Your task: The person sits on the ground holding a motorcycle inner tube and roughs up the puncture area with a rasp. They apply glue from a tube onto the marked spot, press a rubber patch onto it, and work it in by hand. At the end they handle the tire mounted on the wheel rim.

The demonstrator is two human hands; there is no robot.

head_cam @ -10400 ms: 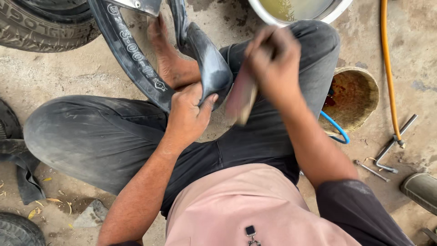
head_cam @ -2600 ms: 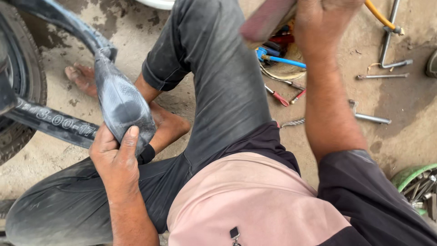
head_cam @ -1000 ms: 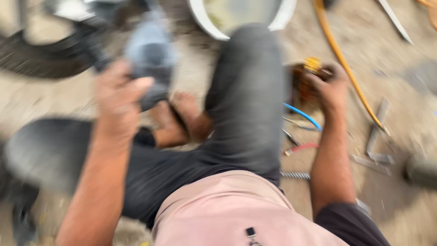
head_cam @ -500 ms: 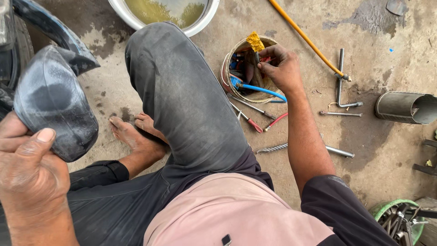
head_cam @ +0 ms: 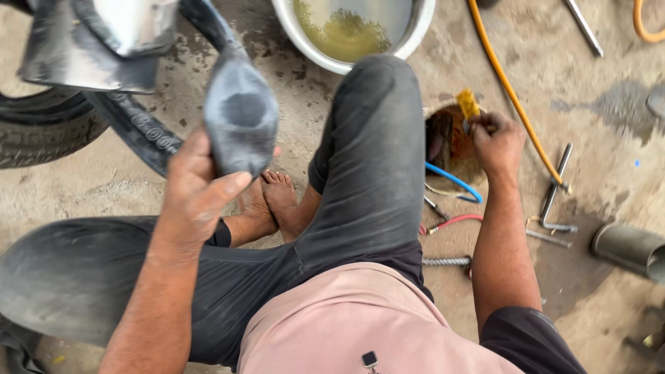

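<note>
I sit on a concrete floor. My left hand grips a black rubber inner tube, folded over so a dull roughened patch faces up. The tube runs up toward a tyre at the left. My right hand reaches over a round rusty tin beside my right knee and pinches a small yellow-tipped thing at the tin's rim; what it is I cannot tell.
A metal basin of murky water stands beyond my knee. An orange hose crosses the floor at the right. Loose tools, a blue cable and a grey pipe lie around the tin.
My right hand came down from shoulder height to the rusty tin and now holds a yellow-tipped thing at its rim. My left hand has kept hold of the folded tube, turning it patch-up.
</note>
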